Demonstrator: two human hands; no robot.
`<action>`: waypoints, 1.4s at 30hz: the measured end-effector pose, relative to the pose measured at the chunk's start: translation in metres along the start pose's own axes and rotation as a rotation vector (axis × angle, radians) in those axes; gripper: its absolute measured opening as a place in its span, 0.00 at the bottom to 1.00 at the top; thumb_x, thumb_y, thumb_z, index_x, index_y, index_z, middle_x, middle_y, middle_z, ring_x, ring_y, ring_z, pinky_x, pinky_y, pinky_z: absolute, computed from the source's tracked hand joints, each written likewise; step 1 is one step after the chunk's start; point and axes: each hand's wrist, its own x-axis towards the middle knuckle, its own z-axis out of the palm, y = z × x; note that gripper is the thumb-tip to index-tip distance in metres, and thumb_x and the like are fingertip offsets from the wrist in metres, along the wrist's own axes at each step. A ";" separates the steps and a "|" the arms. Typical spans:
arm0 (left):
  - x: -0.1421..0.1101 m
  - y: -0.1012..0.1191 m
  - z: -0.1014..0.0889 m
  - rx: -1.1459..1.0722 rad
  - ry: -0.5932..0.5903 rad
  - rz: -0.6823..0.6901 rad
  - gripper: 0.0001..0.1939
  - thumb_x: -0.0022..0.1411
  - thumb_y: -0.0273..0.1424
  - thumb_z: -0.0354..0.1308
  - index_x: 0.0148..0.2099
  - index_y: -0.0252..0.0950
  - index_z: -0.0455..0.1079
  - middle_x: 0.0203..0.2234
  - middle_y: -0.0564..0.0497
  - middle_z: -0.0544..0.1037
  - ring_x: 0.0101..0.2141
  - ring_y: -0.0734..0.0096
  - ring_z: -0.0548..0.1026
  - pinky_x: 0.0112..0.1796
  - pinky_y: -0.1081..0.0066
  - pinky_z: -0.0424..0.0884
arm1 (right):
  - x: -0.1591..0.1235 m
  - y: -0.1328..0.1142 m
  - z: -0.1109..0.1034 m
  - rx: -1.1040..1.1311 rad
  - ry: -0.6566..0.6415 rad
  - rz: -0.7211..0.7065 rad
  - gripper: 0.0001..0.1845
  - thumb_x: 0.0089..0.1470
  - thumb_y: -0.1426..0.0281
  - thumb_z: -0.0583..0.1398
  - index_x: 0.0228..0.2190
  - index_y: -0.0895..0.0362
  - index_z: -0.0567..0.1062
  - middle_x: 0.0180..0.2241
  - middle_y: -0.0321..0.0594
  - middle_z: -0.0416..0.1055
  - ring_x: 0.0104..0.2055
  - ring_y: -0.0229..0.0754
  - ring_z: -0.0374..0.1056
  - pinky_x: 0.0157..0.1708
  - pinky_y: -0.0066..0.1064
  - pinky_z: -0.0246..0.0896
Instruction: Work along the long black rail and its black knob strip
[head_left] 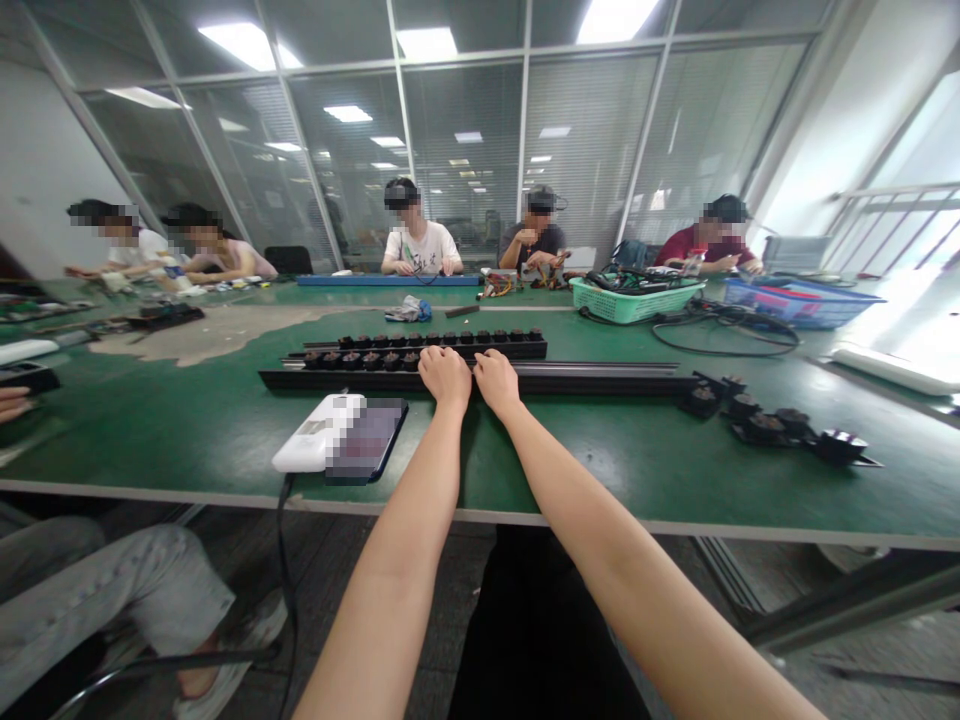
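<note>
While the left hand (444, 378) and right hand (496, 384) lie side by side, almost touching, they curl over a long black rail (600, 378); whether they clamp it cannot be told. Black round fittings (420, 342) stand in rows at 12 o'clock, with a white device (315, 432) and blurred phone (367, 438) at 10 o'clock.

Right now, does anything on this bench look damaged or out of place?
Yes: the green bench mat has a large ragged patch left of the black rail, where a pale surface shows through, as if worn away.
</note>
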 end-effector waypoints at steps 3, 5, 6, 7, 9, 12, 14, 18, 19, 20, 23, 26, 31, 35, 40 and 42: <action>0.000 0.000 0.001 0.003 0.005 0.001 0.21 0.73 0.28 0.44 0.51 0.31 0.79 0.53 0.33 0.76 0.59 0.47 0.68 0.59 0.53 0.65 | 0.001 0.001 0.000 -0.003 -0.001 0.001 0.22 0.71 0.72 0.50 0.54 0.54 0.80 0.56 0.49 0.73 0.57 0.46 0.68 0.52 0.32 0.65; 0.001 -0.001 0.002 0.001 0.003 0.000 0.21 0.73 0.28 0.44 0.51 0.32 0.79 0.53 0.33 0.76 0.59 0.46 0.68 0.59 0.53 0.65 | 0.001 0.001 0.001 -0.005 0.003 -0.005 0.22 0.70 0.72 0.50 0.53 0.54 0.81 0.55 0.49 0.73 0.56 0.46 0.68 0.52 0.32 0.65; 0.001 -0.001 0.002 -0.001 0.000 -0.002 0.21 0.73 0.27 0.44 0.51 0.32 0.79 0.53 0.33 0.76 0.59 0.46 0.68 0.59 0.53 0.65 | 0.002 0.001 0.001 -0.005 0.004 -0.008 0.21 0.70 0.73 0.50 0.52 0.55 0.81 0.55 0.49 0.74 0.56 0.46 0.68 0.52 0.32 0.65; 0.001 -0.001 0.001 -0.002 -0.005 -0.003 0.21 0.73 0.27 0.44 0.51 0.31 0.79 0.53 0.33 0.76 0.59 0.46 0.67 0.59 0.53 0.65 | 0.002 0.001 0.001 -0.005 0.004 -0.009 0.21 0.70 0.73 0.50 0.52 0.55 0.81 0.54 0.49 0.74 0.56 0.46 0.69 0.52 0.32 0.65; 0.001 0.000 0.000 -0.005 -0.015 -0.003 0.21 0.72 0.26 0.43 0.51 0.31 0.79 0.54 0.33 0.76 0.60 0.45 0.67 0.59 0.53 0.64 | 0.002 0.002 0.000 -0.003 0.005 -0.009 0.21 0.70 0.73 0.50 0.51 0.55 0.81 0.54 0.48 0.74 0.55 0.45 0.69 0.51 0.31 0.65; 0.000 0.000 -0.002 -0.011 -0.023 0.000 0.21 0.70 0.23 0.44 0.51 0.31 0.78 0.54 0.33 0.75 0.60 0.46 0.67 0.59 0.53 0.64 | 0.001 0.003 -0.002 0.007 0.001 -0.014 0.21 0.70 0.73 0.51 0.51 0.55 0.82 0.53 0.47 0.74 0.53 0.45 0.69 0.49 0.30 0.65; 0.000 -0.001 -0.003 -0.021 -0.023 0.002 0.20 0.68 0.21 0.45 0.50 0.33 0.78 0.54 0.34 0.75 0.60 0.46 0.67 0.59 0.54 0.64 | 0.000 0.004 -0.004 0.016 -0.009 -0.024 0.21 0.70 0.72 0.51 0.51 0.54 0.82 0.53 0.47 0.74 0.53 0.45 0.69 0.48 0.30 0.65; 0.000 -0.002 -0.003 -0.055 -0.025 0.007 0.19 0.65 0.19 0.48 0.48 0.35 0.78 0.52 0.36 0.75 0.59 0.47 0.67 0.59 0.54 0.64 | 0.000 0.008 -0.010 0.020 -0.031 -0.048 0.21 0.70 0.71 0.52 0.52 0.52 0.82 0.53 0.45 0.75 0.52 0.45 0.70 0.48 0.30 0.66; 0.000 -0.001 -0.002 -0.067 -0.027 0.006 0.18 0.64 0.19 0.49 0.47 0.36 0.78 0.52 0.36 0.75 0.59 0.48 0.67 0.59 0.55 0.64 | 0.001 0.009 -0.011 0.018 -0.039 -0.057 0.21 0.70 0.71 0.52 0.52 0.52 0.82 0.53 0.45 0.75 0.52 0.45 0.71 0.48 0.30 0.66; 0.000 -0.001 -0.001 -0.082 -0.027 0.005 0.18 0.64 0.19 0.49 0.46 0.37 0.78 0.51 0.37 0.75 0.59 0.48 0.67 0.59 0.55 0.64 | 0.002 0.010 -0.012 0.016 -0.048 -0.066 0.21 0.70 0.71 0.52 0.52 0.52 0.82 0.53 0.45 0.75 0.52 0.45 0.71 0.48 0.30 0.66; 0.000 0.004 0.003 -0.143 -0.034 0.006 0.16 0.64 0.19 0.51 0.43 0.38 0.78 0.50 0.39 0.75 0.59 0.51 0.67 0.59 0.57 0.64 | 0.005 0.012 -0.015 0.009 -0.076 -0.087 0.20 0.70 0.72 0.53 0.52 0.52 0.83 0.53 0.46 0.75 0.53 0.45 0.71 0.50 0.30 0.66; -0.002 0.009 0.006 -0.190 -0.073 0.024 0.13 0.66 0.22 0.53 0.43 0.39 0.78 0.49 0.41 0.76 0.57 0.53 0.68 0.58 0.59 0.66 | 0.006 0.013 -0.015 0.014 -0.075 -0.091 0.21 0.70 0.72 0.52 0.52 0.52 0.83 0.53 0.46 0.76 0.53 0.44 0.71 0.50 0.29 0.65; -0.004 0.010 0.007 -0.170 -0.090 0.068 0.12 0.68 0.24 0.53 0.43 0.39 0.78 0.50 0.41 0.76 0.58 0.54 0.68 0.57 0.59 0.66 | 0.003 0.014 -0.012 0.034 -0.042 -0.103 0.21 0.70 0.72 0.52 0.53 0.54 0.83 0.52 0.45 0.76 0.52 0.43 0.71 0.49 0.28 0.65; -0.003 0.008 0.006 -0.143 -0.107 0.079 0.13 0.69 0.24 0.52 0.43 0.40 0.78 0.51 0.41 0.76 0.58 0.53 0.68 0.57 0.57 0.66 | 0.002 0.014 -0.010 0.022 -0.032 -0.097 0.21 0.70 0.73 0.52 0.52 0.53 0.83 0.52 0.45 0.76 0.52 0.43 0.71 0.49 0.29 0.65; -0.004 0.009 0.004 -0.134 -0.107 0.055 0.13 0.69 0.24 0.52 0.42 0.40 0.78 0.52 0.41 0.75 0.59 0.53 0.67 0.60 0.54 0.63 | 0.004 0.017 -0.011 -0.028 -0.030 -0.099 0.21 0.71 0.70 0.53 0.55 0.49 0.82 0.55 0.44 0.75 0.52 0.44 0.73 0.52 0.31 0.65; -0.004 0.009 0.003 -0.144 -0.122 0.047 0.13 0.69 0.23 0.52 0.42 0.40 0.78 0.52 0.41 0.75 0.59 0.54 0.67 0.58 0.55 0.65 | 0.004 0.019 -0.011 -0.061 -0.030 -0.099 0.21 0.71 0.68 0.53 0.56 0.48 0.81 0.56 0.43 0.75 0.52 0.45 0.73 0.54 0.34 0.64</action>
